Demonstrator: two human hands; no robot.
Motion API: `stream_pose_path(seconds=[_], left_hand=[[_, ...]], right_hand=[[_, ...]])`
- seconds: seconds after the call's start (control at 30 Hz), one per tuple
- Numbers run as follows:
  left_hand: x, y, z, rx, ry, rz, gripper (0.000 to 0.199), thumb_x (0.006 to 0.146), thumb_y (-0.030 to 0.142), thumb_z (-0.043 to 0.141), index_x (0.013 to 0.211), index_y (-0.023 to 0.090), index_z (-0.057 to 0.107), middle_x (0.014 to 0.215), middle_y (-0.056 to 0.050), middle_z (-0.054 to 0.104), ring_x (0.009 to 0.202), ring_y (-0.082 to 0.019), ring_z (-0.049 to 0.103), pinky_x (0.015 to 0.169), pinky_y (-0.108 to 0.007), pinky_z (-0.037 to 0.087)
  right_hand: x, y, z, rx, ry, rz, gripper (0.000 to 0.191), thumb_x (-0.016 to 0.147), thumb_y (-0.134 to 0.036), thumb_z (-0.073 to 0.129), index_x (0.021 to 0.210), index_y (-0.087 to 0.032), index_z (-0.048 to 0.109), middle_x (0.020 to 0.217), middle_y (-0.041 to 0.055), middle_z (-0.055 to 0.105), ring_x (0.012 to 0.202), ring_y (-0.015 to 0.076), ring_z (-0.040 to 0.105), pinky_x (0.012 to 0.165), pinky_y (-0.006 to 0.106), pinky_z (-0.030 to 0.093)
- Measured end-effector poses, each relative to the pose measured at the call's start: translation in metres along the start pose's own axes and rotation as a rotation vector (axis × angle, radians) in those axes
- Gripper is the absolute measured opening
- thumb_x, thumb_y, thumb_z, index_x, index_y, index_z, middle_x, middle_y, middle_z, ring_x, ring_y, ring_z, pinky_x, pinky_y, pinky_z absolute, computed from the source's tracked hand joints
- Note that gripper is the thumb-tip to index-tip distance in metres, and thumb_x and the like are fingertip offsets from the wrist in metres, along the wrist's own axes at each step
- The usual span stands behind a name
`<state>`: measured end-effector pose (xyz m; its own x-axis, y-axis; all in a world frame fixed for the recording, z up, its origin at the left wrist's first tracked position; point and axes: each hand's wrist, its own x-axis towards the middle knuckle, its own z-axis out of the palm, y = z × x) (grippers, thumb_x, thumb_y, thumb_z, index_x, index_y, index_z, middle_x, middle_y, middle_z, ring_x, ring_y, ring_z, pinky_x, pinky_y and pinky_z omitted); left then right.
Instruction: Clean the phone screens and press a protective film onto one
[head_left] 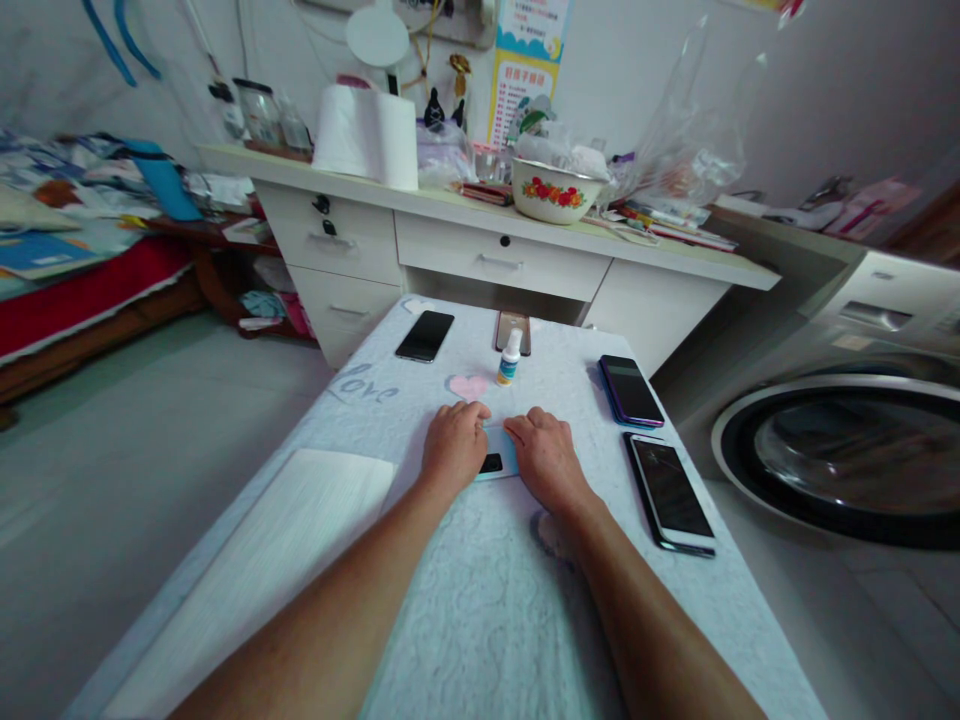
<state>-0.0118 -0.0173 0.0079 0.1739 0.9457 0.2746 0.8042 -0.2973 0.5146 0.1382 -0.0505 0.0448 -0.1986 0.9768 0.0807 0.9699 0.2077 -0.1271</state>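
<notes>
Low over the cloth-covered table, a pale blue phone (507, 452) lies crosswise between my hands, its dark camera block facing up. My left hand (456, 445) grips its left end with curled fingers. Closed around the right end is my right hand (546, 455). Both hands hide much of the phone. Just beyond them stands a small white spray bottle (509, 362) with a blue and yellow label. Behind the bottle lies a brownish phone case (525, 330). A black phone (425, 336) rests face up at the far left of the table.
On the table's right side lie a purple-edged phone (631, 390) and a white-framed phone (673, 495), each on top of something flat. A whitish sheet (285, 560) covers the left side. Beyond stands a desk (480, 250) with a flowered bowl (556, 192); a washing machine (855, 450) is at right.
</notes>
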Motion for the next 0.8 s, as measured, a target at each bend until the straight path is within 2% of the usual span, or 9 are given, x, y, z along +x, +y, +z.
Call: stream_pose_path(seconds=[0.4, 0.8], left_hand=[[-0.001, 0.001, -0.001, 0.001, 0.004, -0.001, 0.026, 0.081, 0.006, 0.047, 0.094, 0.020, 0.064, 0.099, -0.006, 0.071, 0.095, -0.022, 0.061, 0.089, -0.036, 0.045], [-0.001, -0.001, 0.002, 0.000, 0.017, 0.007, 0.026, 0.083, 0.007, 0.046, 0.095, 0.019, 0.065, 0.100, -0.006, 0.071, 0.096, -0.022, 0.060, 0.089, -0.036, 0.044]], right_hand=[[0.000, -0.004, 0.003, -0.001, 0.002, -0.050, 0.035, 0.104, -0.031, 0.033, 0.114, -0.028, 0.066, 0.096, 0.0055, 0.059, 0.092, 0.0203, 0.053, 0.077, 0.031, 0.029], [0.001, 0.012, 0.000, -0.043, 0.023, 0.075, 0.036, 0.104, -0.030, 0.033, 0.111, -0.027, 0.068, 0.101, 0.0078, 0.059, 0.096, 0.0215, 0.052, 0.077, 0.032, 0.028]])
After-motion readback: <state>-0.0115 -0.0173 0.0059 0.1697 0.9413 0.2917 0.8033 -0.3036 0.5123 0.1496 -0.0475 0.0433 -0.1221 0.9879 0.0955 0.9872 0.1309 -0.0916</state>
